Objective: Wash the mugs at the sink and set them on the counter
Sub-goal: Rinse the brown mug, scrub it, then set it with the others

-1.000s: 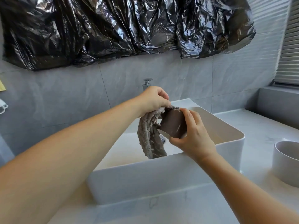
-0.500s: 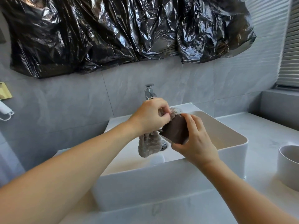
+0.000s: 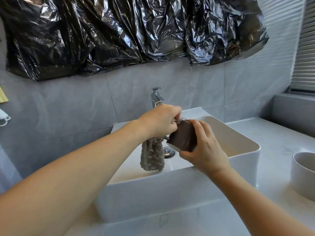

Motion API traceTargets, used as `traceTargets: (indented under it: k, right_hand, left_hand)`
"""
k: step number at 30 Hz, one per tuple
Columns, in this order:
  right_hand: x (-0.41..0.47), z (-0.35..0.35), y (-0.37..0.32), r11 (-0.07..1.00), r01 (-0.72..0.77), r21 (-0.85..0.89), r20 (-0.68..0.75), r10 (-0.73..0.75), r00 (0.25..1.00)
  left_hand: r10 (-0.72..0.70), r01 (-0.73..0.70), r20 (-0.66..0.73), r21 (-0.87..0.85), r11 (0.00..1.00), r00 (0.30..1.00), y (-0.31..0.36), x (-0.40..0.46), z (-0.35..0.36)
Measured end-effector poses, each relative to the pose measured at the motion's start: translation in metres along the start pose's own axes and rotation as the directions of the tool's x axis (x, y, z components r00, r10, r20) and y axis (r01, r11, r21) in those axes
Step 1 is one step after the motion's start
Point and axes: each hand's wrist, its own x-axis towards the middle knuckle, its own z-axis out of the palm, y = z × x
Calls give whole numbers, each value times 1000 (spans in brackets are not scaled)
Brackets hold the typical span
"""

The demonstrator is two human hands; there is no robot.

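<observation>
Over the white sink [image 3: 242,160], my right hand [image 3: 204,147] grips a dark brown mug [image 3: 183,138], tilted with its mouth toward my left hand. My left hand [image 3: 160,121] grips a grey fluffy cloth [image 3: 152,155], part of it pushed against the mug's rim and the rest hanging down into the basin. A white mug [image 3: 303,174] stands on the grey counter [image 3: 276,142] at the far right, cut off by the frame edge.
A chrome tap [image 3: 156,97] rises behind my left hand, and the drain plug [image 3: 168,151] shows in the basin below the mug. Black plastic sheeting [image 3: 127,34] covers the wall above. A window ledge and blinds lie at the right.
My left hand has closed in on the mug's mouth, bunching the cloth so less of it hangs. The view has tilted up, showing the tap.
</observation>
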Motion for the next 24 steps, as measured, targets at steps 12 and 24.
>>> traceTargets:
  k: [12, 24]
  right_hand:
    - [1, 1, -2, 1000, -6, -23, -25, 6, 1000]
    - [-1, 1, -3, 1000, 0, -13, -53, 0, 999]
  left_hand:
    - [-241, 202, -191, -201, 958, 952, 7, -6, 15]
    - [-68, 163, -369, 234, 959, 927, 11, -24, 22]
